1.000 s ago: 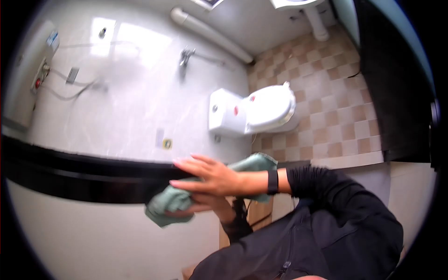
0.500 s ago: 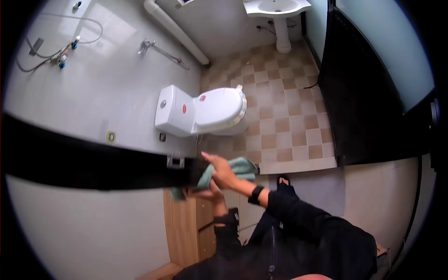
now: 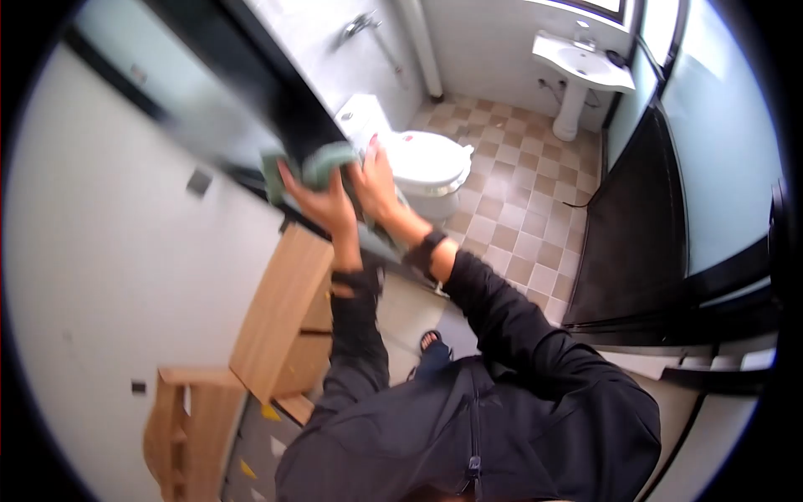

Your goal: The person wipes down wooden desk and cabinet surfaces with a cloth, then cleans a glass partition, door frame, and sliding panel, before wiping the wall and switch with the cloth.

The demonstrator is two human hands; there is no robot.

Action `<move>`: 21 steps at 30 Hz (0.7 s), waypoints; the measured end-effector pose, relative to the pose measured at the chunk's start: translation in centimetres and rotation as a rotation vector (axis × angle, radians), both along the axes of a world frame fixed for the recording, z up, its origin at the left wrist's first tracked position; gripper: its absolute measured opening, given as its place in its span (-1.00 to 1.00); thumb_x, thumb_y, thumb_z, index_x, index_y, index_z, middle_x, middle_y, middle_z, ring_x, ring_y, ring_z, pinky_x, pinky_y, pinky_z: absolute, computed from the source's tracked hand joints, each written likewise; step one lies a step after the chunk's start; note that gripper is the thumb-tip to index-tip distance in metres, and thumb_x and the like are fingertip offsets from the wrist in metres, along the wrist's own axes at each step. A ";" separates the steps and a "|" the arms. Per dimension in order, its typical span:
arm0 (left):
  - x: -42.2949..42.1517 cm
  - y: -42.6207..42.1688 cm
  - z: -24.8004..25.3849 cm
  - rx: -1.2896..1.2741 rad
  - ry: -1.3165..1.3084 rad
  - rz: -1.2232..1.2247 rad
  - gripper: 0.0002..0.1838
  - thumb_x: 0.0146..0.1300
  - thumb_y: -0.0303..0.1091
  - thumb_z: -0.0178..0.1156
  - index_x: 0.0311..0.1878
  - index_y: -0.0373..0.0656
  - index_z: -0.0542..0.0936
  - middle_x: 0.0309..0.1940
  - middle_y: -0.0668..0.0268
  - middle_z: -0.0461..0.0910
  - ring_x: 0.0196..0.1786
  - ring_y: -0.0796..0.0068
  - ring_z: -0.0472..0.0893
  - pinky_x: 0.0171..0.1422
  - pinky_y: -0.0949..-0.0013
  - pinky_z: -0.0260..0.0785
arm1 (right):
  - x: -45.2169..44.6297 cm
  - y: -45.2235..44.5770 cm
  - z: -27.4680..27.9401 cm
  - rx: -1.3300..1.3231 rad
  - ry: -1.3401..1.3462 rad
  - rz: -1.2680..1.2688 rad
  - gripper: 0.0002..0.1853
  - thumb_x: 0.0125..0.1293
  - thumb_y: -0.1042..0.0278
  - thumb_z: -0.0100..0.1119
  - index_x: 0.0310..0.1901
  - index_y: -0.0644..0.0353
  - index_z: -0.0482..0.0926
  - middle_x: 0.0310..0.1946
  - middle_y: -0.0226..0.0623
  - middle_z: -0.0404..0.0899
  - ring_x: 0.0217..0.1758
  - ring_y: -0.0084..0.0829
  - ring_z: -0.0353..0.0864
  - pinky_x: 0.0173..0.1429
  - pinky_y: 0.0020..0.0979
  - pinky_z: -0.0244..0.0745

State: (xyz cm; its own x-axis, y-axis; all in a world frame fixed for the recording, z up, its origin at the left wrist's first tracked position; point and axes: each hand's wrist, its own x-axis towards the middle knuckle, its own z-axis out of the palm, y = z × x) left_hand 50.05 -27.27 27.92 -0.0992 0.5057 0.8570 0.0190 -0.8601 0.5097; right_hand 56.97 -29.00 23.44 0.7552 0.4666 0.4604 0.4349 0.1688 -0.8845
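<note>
A green cloth (image 3: 328,164) lies against the dark door frame (image 3: 268,75), blurred by motion. My left hand (image 3: 329,203) presses the cloth from the wall side, its fingers spread along it. On the toilet side, my right hand (image 3: 376,180) holds the cloth's other edge against the frame, fingers pointing up. Part of the cloth hangs out to the left of my left hand, and the palms are partly hidden.
Beyond the frame stand a white toilet (image 3: 427,159) and a washbasin (image 3: 583,63) on a checkered tile floor (image 3: 523,180). Wooden drawers (image 3: 284,309) are below my left arm. A dark door panel (image 3: 631,226) with frosted glass is at the right.
The view has swung, so the frame now slants steeply. Both hands have moved up along it with the cloth, and my left hand has come out from below my right one.
</note>
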 end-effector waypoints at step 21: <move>0.0 -2.6 -15.1 -0.523 0.191 -0.211 -0.23 0.11 -0.27 0.14 0.31 -0.29 -0.01 0.19 0.02 0.18 0.28 0.12 0.16 0.25 0.24 0.15 | 2.3 -1.5 -20.3 -0.254 -0.446 -0.036 -0.28 0.07 0.37 -0.10 0.27 0.48 -0.05 0.25 0.29 -0.02 0.33 0.15 -0.05 0.38 -0.12 -0.10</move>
State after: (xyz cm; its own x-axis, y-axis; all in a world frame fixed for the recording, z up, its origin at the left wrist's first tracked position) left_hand 50.06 -29.92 12.79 0.1809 0.8574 0.4819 0.0075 -0.4911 0.8711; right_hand 59.27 -30.55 3.10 0.5288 0.5829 0.6170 0.7808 -0.0491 -0.6228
